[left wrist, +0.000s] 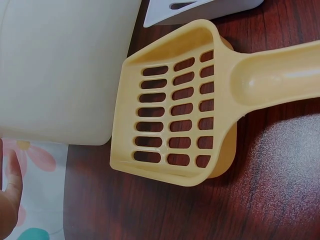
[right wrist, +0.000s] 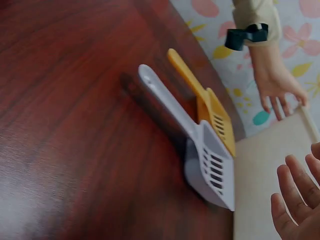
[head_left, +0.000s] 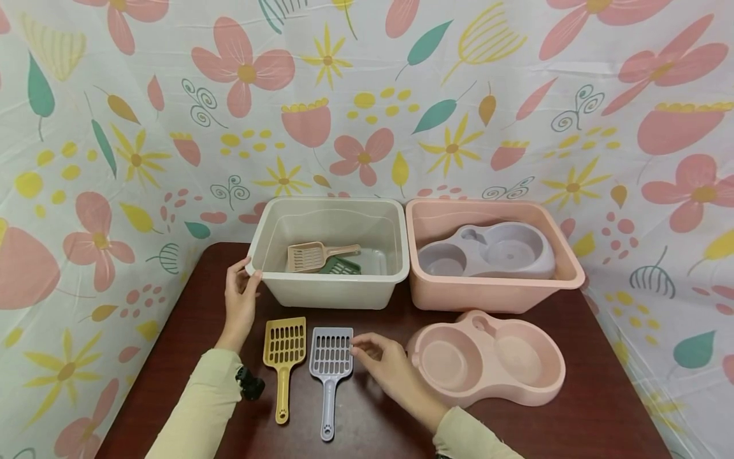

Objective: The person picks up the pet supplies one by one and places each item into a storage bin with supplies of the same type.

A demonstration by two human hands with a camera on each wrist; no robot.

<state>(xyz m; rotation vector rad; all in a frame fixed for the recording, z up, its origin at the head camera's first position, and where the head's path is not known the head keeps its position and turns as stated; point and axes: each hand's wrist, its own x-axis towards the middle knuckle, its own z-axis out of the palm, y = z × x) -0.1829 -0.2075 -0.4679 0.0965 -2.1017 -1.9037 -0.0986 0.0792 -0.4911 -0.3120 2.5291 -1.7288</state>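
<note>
In the head view, my left hand (head_left: 239,303) touches the front left corner of a grey-beige litter box (head_left: 329,293), fingers at its rim. Inside the box lie a tan litter scoop (head_left: 306,256) and a dark green one (head_left: 342,266) partly beneath it. My right hand (head_left: 387,363) hovers close by the right edge of a lavender litter scoop (head_left: 329,382), its fingers loosely bent and holding nothing. Left of that lies a yellow litter scoop (head_left: 283,376), handle toward me; its slotted head (left wrist: 165,112) fills the left wrist view.
A pink litter box (head_left: 470,293) stands right of the grey-beige one, with a grey-lavender double pet bowl (head_left: 516,252) inside. Before it, a pink double pet bowl (head_left: 487,363) sits beside my right forearm. Flower-patterned cloth (head_left: 367,95) hangs behind the dark wooden table (head_left: 395,430).
</note>
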